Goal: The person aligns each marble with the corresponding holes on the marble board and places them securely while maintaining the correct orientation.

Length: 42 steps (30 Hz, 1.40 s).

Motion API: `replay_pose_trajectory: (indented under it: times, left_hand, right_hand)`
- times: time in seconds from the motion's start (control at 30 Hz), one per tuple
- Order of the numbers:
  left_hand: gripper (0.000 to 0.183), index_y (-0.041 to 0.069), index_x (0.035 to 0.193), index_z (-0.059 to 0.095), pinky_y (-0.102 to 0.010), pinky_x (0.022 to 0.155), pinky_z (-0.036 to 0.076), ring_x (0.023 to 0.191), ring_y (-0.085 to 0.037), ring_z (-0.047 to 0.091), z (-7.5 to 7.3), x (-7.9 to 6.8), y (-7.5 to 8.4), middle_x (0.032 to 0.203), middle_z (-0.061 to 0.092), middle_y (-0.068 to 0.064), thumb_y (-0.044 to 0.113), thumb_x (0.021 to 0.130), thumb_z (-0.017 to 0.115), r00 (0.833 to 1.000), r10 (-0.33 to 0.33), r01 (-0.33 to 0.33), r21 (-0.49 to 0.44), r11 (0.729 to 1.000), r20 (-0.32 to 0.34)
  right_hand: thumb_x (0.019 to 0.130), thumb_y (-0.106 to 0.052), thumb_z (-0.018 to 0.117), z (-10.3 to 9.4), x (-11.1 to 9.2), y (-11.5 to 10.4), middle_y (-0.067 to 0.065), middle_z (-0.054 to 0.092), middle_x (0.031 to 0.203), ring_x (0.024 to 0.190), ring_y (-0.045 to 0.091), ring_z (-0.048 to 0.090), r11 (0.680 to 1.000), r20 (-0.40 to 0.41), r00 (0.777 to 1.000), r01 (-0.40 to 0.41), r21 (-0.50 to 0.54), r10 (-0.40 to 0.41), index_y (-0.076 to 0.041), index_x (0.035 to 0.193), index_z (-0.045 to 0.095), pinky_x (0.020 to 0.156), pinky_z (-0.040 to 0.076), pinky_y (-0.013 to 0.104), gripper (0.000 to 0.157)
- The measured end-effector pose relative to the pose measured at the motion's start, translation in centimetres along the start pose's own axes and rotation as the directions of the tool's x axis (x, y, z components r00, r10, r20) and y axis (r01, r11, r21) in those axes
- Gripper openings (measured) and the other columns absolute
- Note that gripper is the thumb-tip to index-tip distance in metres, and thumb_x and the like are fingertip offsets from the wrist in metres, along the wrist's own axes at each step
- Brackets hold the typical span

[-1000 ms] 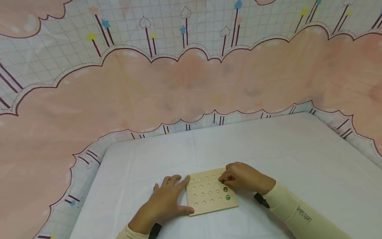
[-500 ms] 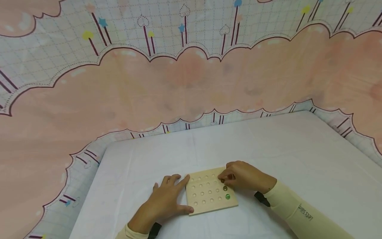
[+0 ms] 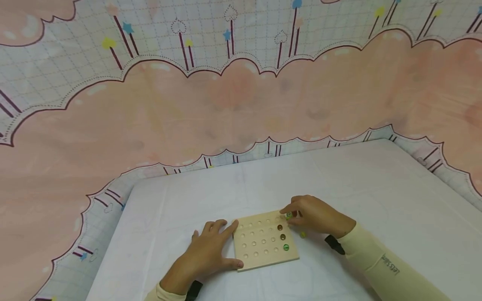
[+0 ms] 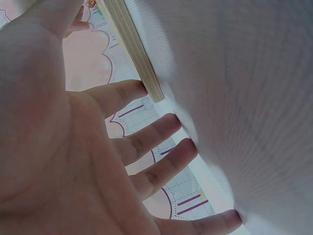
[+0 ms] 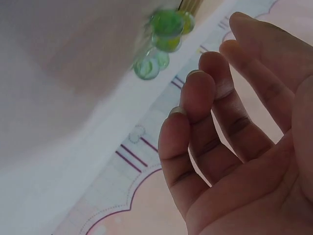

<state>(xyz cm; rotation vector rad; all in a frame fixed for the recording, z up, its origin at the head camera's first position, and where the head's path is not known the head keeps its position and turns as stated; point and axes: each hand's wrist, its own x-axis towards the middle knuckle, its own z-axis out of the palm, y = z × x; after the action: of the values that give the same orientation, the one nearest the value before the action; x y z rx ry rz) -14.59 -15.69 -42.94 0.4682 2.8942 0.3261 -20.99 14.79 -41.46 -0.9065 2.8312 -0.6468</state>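
My left hand (image 3: 208,248) lies spread at the left side of a light wooden board (image 3: 260,264) with rows of round dimples. Its thumb and index finger touch the board's left corners, and in the left wrist view the fingers (image 4: 161,132) are straight. Along the board's right column sit a brown marble (image 3: 280,227), another dark marble (image 3: 283,237) and a green marble (image 3: 286,247). My right hand (image 3: 314,214) hovers at the board's far right corner, fingers loosely bent. A green marble (image 3: 289,216) shows between its index finger and thumb; the right wrist view has the fingers apart from the marbles.
Several loose green and yellow marbles (image 5: 166,23) cluster on the white tabletop beside the board's edge. A yellow-green marble (image 3: 303,235) lies under my right hand. Patterned cloth (image 3: 233,113) hangs behind the table's far edge.
My right hand has let go of the brown marble in the board and moved right and away. Loose marbles beside the board have come into view. The left hand stays in place.
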Motion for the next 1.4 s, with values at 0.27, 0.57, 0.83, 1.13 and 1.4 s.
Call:
replay_pose_trajectory:
  times: [0.27, 0.57, 0.83, 1.13, 1.4]
  left_hand:
    - [0.106, 0.026, 0.154, 0.041, -0.082, 0.099, 0.03, 0.137, -0.038, 0.041, 0.0, -0.1, 0.1, 0.149, 0.046, -0.01, 0.07, 0.065, 0.079, 1.0, -0.008, 0.008, -0.002, 1.0, 0.002]
    - [0.106, 0.026, 0.153, 0.042, -0.082, 0.099, 0.03, 0.136, -0.038, 0.041, 0.2, -0.2, 0.0, 0.148, 0.046, -0.009, 0.07, 0.065, 0.079, 1.0, -0.01, 0.01, -0.003, 1.0, -0.003]
    - [0.106, 0.026, 0.154, 0.041, -0.082, 0.099, 0.031, 0.136, -0.038, 0.041, 0.3, -0.1, 0.1, 0.148, 0.046, -0.009, 0.071, 0.065, 0.078, 1.0, -0.006, 0.006, 0.005, 1.0, -0.003]
    - [0.107, 0.026, 0.154, 0.041, -0.082, 0.099, 0.03, 0.136, -0.037, 0.041, 0.4, -0.1, 0.3, 0.148, 0.046, -0.009, 0.071, 0.065, 0.078, 1.0, -0.015, 0.015, 0.008, 1.0, 0.002]
    - [0.106, 0.026, 0.153, 0.042, -0.081, 0.1, 0.031, 0.136, -0.038, 0.041, 0.3, -0.2, 0.4, 0.148, 0.046, -0.01, 0.071, 0.065, 0.079, 1.0, -0.02, 0.02, 0.014, 1.0, 0.0]
  right_hand:
    - [0.083, -0.016, 0.081, -0.4, 0.0, 0.8, -0.013, 0.057, 0.077, 0.067, 0.005, 0.048, 0.998, -0.016, 0.999, -0.039, -0.043, 0.038, -0.014, 0.112, 0.078, 0.058, 0.043, 0.018, 0.03]
    - [0.084, -0.014, 0.08, -0.5, 0.1, 1.5, -0.009, 0.059, 0.079, 0.068, 0.007, 0.049, 0.993, -0.042, 0.993, -0.109, -0.053, 0.107, -0.013, 0.115, 0.077, 0.059, 0.044, 0.019, 0.031]
    - [0.086, -0.016, 0.078, -0.2, 0.3, 2.2, -0.006, 0.061, 0.081, 0.068, 0.008, 0.049, 0.986, -0.041, 0.989, -0.146, -0.077, 0.143, -0.013, 0.115, 0.077, 0.06, 0.044, 0.02, 0.029]
    - [0.088, -0.016, 0.077, 0.0, 0.2, 2.4, -0.004, 0.062, 0.083, 0.067, 0.009, 0.049, 0.982, -0.029, 0.984, -0.178, -0.07, 0.176, -0.013, 0.113, 0.078, 0.06, 0.044, 0.021, 0.026]
    - [0.088, -0.012, 0.074, 0.3, 0.0, 2.6, -0.004, 0.064, 0.085, 0.069, 0.009, 0.048, 0.985, -0.014, 0.987, -0.163, -0.059, 0.163, -0.011, 0.112, 0.078, 0.061, 0.042, 0.022, 0.024]
